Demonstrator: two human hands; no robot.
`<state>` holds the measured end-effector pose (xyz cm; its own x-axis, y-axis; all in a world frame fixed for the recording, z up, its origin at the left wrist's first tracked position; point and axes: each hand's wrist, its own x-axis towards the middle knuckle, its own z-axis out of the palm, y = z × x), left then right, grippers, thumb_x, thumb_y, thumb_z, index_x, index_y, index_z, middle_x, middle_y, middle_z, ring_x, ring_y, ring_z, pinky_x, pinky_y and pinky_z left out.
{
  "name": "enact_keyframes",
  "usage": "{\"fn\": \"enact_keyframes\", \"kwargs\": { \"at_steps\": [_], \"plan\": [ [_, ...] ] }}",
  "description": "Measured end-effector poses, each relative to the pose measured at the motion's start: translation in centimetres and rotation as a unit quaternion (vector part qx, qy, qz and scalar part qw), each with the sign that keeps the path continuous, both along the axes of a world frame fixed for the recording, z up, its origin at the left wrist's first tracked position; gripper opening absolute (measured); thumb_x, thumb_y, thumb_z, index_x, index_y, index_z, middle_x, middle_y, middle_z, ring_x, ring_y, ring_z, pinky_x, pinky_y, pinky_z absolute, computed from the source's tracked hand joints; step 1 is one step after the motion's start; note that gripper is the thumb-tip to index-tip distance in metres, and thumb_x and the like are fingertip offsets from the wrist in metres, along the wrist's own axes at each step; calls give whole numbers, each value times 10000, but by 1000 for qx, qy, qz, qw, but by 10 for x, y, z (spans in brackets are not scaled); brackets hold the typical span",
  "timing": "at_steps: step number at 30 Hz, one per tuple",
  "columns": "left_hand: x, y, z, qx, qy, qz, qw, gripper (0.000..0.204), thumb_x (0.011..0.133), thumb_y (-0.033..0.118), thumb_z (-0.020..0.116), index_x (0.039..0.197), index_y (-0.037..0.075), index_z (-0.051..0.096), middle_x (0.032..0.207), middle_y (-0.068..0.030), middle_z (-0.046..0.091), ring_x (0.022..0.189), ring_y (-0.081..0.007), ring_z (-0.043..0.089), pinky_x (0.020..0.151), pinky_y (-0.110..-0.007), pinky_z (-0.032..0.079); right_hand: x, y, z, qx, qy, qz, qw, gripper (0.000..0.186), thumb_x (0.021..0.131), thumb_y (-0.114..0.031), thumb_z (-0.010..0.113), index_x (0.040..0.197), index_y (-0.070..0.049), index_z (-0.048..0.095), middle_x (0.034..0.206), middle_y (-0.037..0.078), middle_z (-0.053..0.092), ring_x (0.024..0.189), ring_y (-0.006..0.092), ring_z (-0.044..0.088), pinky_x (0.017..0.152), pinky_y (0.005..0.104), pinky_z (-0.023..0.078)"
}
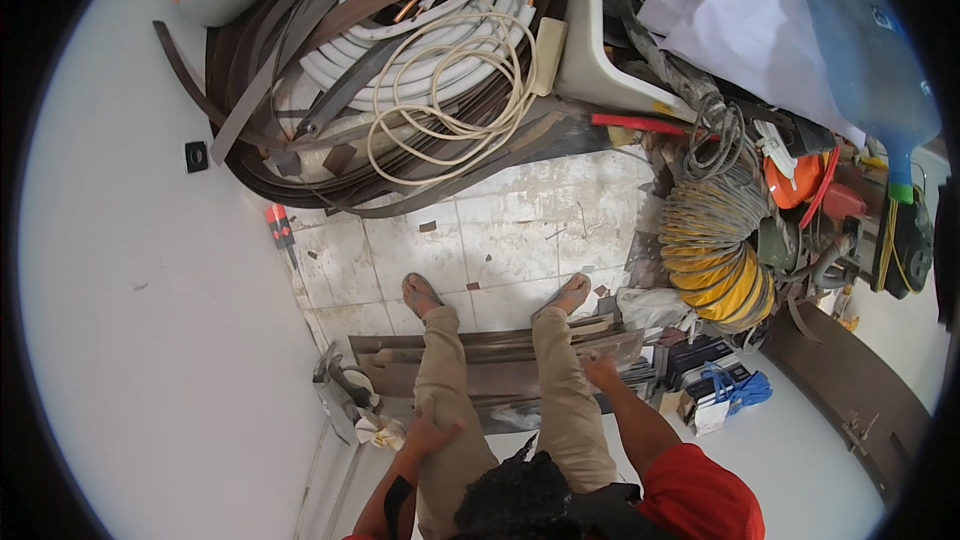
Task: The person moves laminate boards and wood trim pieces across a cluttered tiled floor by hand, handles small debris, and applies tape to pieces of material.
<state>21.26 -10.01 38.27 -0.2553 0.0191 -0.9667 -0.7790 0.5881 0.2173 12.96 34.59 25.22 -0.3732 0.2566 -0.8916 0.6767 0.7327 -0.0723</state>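
My left hand (432, 432) rests spread on my left knee, over beige trousers, holding nothing. My right hand (600, 371) reaches down past my right leg and grips the right end of a stack of long brown flat strips (480, 352). The stack lies across the tiled floor just behind my sandalled feet. How firmly the fingers close on the strips is hard to see.
A white wall (150, 320) fills the left. Coiled white tubing (440, 45), a cream cable loop (450, 115) and curled brown bands (260, 90) pile ahead. A yellow flexible duct (715, 255), tools and a blue bag (738, 390) crowd the right. A red-handled screwdriver (280, 228) lies by the wall.
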Motion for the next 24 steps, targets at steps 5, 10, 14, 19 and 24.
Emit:
{"fn": "enact_keyframes", "kwargs": {
  "at_steps": [5,10,14,19,24],
  "plan": [
    [-5,0,9,-33,-27,-31,999,1173,696,666,740,1536,25,231,1511,-365,266,1403,-489,315,1142,-467,328,-11,-28,-3,-43,31,45,998,397,863,-315,620,1136,-31,675,995,244,692,952,384,664,810,464,497],
    [-17,7,3,-39,-42,-60,997,1165,711,682,710,1543,35,214,1538,-359,210,1422,-479,288,1147,-466,318,-14,-15,-24,-20,51,18,998,423,873,-331,623,1138,-4,665,924,226,692,840,345,673,752,450,503],
    [-32,-14,13,-78,-48,-78,993,1139,738,688,680,1544,34,211,1537,-358,220,1429,-467,283,1150,-455,315,-33,-42,-24,-30,70,49,996,406,893,-314,636,1131,13,661,834,149,690,701,234,646,654,409,501],
    [-46,-48,-2,-61,-14,-100,993,1132,750,707,659,1543,32,215,1528,-350,256,1423,-450,308,1142,-453,328,-48,-42,-60,-66,96,-140,983,371,927,-319,620,1149,-24,667,907,118,700,753,224,641,671,375,512],
    [-17,-84,-46,-89,60,-102,989,1095,759,687,669,1525,24,254,1487,-326,354,1352,-459,412,1110,-455,370,-151,-140,-98,-149,69,-368,915,380,952,-345,583,1186,-56,665,1021,121,720,853,248,678,718,383,559]
  ]
}}
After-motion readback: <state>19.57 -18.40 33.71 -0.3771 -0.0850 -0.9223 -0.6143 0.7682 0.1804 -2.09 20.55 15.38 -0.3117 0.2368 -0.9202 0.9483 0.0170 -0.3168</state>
